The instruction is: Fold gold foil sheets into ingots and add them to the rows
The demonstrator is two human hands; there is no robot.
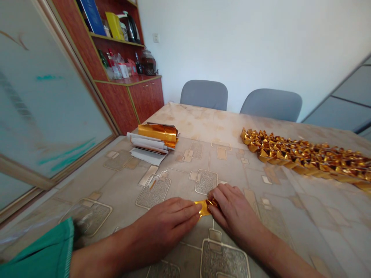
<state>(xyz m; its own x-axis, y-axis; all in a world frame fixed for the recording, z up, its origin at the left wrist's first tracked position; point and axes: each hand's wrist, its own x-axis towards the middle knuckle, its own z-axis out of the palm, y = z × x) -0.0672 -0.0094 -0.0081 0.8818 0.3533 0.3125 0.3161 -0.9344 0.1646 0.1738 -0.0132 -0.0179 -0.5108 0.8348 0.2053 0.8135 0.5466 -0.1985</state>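
A small folded piece of gold foil paper point(204, 209) lies on the patterned tablecloth between my hands. My left hand point(173, 217) comes in from the left, fingers pressed together, its fingertips gripping the paper's left end. My right hand point(230, 204) is closed around the right end, thumb and fingers pinching a crumpled fold. Most of the paper is hidden under the fingers. Farther off on the left sits a stack of gold foil sheets point(158, 132), curled over, with white-backed sheets point(147, 143) beside it.
Rows of folded gold foil pieces point(301, 152) stretch along the table's right side. Two grey chairs point(204, 94) stand behind the far edge. A red-brown cabinet point(145, 94) with bottles and a jar is at the back left, near a frosted glass door point(52, 100).
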